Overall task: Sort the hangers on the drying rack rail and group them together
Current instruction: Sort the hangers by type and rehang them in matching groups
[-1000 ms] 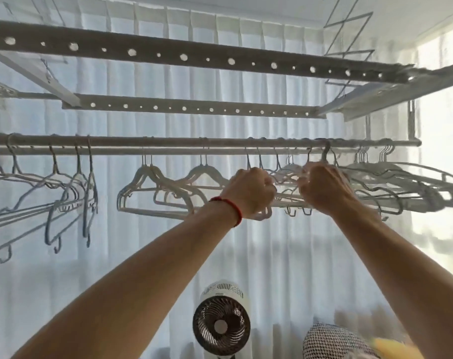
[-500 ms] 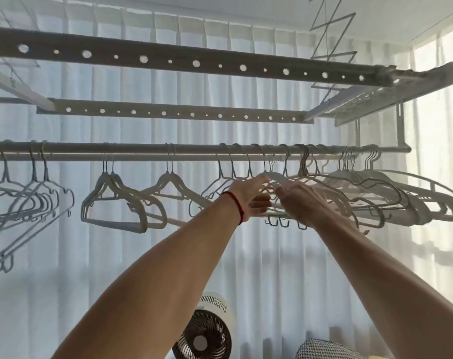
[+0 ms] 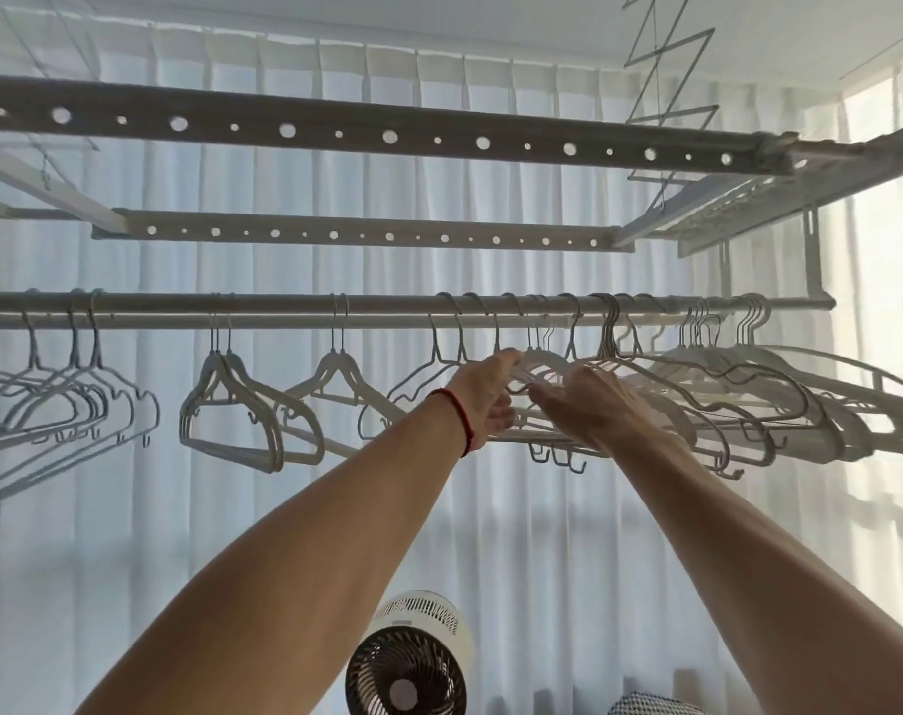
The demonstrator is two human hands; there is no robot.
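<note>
rail [image 3: 284,311] spans the view, hangers strung along it | left hand [image 3: 483,399], red wrist band [image 3: 460,423], fingers curled round white hanger [image 3: 545,363] mid-rail | right hand [image 3: 591,405] pinches the same cluster just beside it | grouped hangers [image 3: 800,394] bunched right | loose hangers [image 3: 243,399] left | fan [image 3: 410,663] below

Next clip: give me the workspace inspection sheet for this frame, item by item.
Surface: drying rack rail runs horizontally overhead.
Job's things: hangers hang in loose clusters left and centre; a dense group hangs at right.
Clutter: nothing seen.
Hands: left hand grips a white hanger; right hand reaches into the bunch, grasp unclear.
Cables: thin wires near the upper bars.
Surroundings: white curtain, fan below, perforated bars above.
</note>
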